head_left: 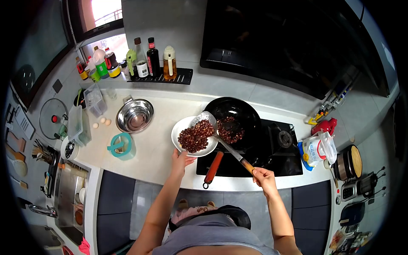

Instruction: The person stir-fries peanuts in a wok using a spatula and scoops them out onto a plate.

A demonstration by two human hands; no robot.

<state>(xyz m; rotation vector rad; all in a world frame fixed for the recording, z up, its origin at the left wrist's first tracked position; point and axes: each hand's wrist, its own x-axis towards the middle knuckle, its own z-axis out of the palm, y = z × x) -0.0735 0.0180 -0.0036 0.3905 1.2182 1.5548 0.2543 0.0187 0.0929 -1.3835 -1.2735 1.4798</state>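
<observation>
My left hand (180,161) holds the near rim of a white bowl (175,135), which has many dark red-brown beans or nuts (194,138) in it. In my right hand (264,178) is the wooden handle of a metal skimmer (233,151). The skimmer's head lies over the right side of the bowl, with some of the brown pieces at it. Right behind the bowl, a black wok (250,111) with a red handle (213,168) sits on the stove and holds more of the same pieces.
A steel basin (135,115), a teal-lidded pitcher (122,146), several eggs (102,120) and clear plastic containers (79,125) stand left. Bottles (153,57) line a black wall shelf (182,77). Right of the black stove (272,163) is a white bag (314,151).
</observation>
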